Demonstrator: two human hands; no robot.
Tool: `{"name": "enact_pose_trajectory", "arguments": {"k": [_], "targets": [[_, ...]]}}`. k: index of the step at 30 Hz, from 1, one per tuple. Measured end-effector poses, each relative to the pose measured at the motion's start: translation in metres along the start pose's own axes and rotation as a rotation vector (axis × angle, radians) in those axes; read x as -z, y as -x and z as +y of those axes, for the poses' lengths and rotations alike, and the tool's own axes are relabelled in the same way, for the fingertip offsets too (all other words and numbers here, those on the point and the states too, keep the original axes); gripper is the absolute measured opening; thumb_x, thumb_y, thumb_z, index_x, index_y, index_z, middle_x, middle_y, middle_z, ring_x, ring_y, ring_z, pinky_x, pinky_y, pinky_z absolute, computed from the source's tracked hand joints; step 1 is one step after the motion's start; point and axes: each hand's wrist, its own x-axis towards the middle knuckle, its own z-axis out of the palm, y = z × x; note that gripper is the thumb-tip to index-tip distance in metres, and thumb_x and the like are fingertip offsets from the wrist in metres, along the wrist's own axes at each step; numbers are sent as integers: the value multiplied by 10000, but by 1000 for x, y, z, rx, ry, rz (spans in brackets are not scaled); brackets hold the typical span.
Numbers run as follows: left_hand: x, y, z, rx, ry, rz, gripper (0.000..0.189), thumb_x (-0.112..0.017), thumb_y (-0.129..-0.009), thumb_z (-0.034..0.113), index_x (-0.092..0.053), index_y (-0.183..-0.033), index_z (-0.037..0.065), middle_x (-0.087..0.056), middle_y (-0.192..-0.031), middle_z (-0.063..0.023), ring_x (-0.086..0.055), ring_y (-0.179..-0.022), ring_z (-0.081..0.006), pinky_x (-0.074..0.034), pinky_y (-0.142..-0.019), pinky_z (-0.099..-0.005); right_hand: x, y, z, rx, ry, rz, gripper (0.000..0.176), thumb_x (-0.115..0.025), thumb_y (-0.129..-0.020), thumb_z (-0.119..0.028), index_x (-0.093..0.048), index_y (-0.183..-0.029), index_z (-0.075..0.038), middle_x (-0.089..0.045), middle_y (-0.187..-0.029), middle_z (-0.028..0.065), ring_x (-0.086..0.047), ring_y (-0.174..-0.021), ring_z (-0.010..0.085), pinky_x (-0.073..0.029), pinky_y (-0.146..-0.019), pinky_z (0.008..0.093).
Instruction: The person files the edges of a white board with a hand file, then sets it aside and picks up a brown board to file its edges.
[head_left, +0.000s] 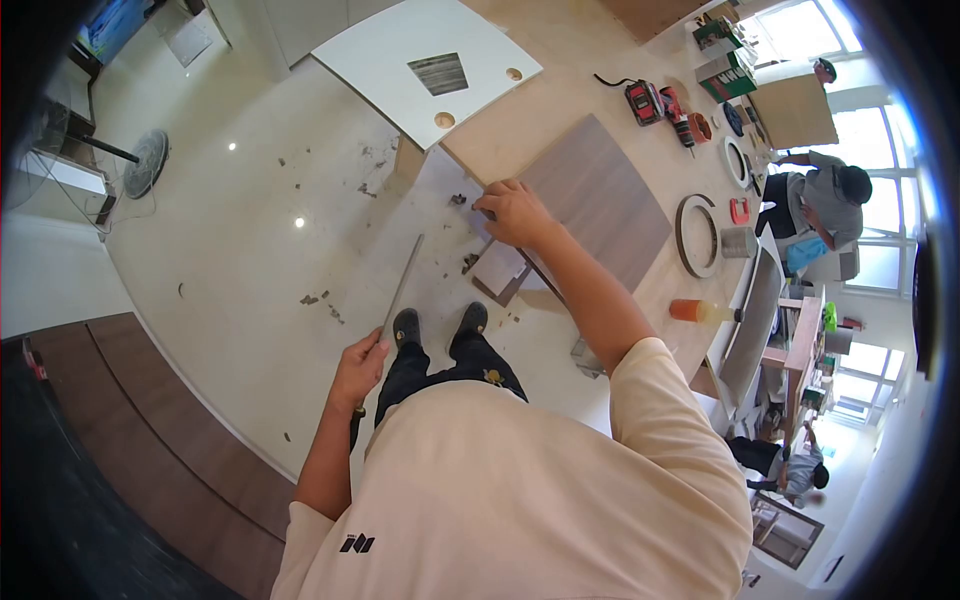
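Observation:
My left hand [360,372] is closed around the lower end of a long, thin grey strip [407,275], which slants up over the floor in front of my feet. My right hand [516,212] lies at the near left corner of a brown wood-grain board [605,205], its fingers bent over the edge. That board lies flat on a plywood worktop [655,165]. Beyond the hand, a white panel [375,45] with a dark rectangle and two round recesses rests at the worktop's far left.
A red cordless drill [677,120], a coil of banding [683,238], a tin can [738,242] and a bottle of orange liquid [700,311] stand on the worktop. Scraps litter the pale floor [260,240]. A floor fan [147,163] is left; a person [825,195] works at right.

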Motion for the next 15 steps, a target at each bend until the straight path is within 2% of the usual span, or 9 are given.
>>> {"name": "enact_pose_trajectory", "arguments": {"k": [1, 4, 7, 10, 13, 15], "targets": [[-2, -1, 4, 9, 32, -51, 468, -573, -1031, 273, -542, -1405, -6, -505, -661, 12, -415, -492, -46, -359, -433, -235, -2, 2, 2, -1, -23, -2, 436, -717, -776, -179, -673, -1209, -148, -565, -1344, 72, -436, -1331, 324, -338, -1128, 487], [-11, -17, 11, 70, 42, -121, 446, -517, -1055, 263, -522, -1432, 24, -506, -673, 10, -418, -491, -55, -360, -428, -243, -21, 21, 2, -24, 73, 246, 660, -725, -789, -193, -519, -1410, -113, -405, -1524, 145, -341, -1430, 355, -282, -1177, 505], [-32, -26, 46, -3, -92, -85, 464, -507, -1057, 307, -506, -1472, 99, -491, -699, 21, -450, -580, -69, -411, -527, -233, -35, 32, -9, -248, 137, 184, 789, -668, -850, -171, -307, -1537, -33, -220, -1626, 198, -204, -1510, 376, -212, -1218, 519], [-39, -48, 43, -131, -277, -75, 474, -484, -1066, 296, -460, -1508, 124, -602, -851, -26, -543, -719, -109, -483, -677, -254, -62, 35, -6, -283, 318, 181, 726, -559, -908, -101, -243, -1549, 25, -208, -1633, 209, -176, -1524, 377, -181, -1227, 536], [-43, -57, 42, -238, -398, -106, 490, -474, -1070, 287, -429, -1520, 100, -633, -976, -61, -568, -830, -147, -488, -838, -279, -69, 41, -5, -241, 257, 219, 656, -466, -936, -44, -242, -1546, 44, -188, -1639, 219, -177, -1526, 383, -186, -1225, 540], [-44, -58, 42, -225, -416, -123, 492, -474, -1070, 284, -424, -1518, 85, -648, -1114, -102, -592, -930, -175, -473, -910, -289, -72, 48, -13, -235, 286, 200, 642, -454, -934, -24, -254, -1540, 47, -190, -1638, 224, -191, -1522, 386, -196, -1223, 537]]}}
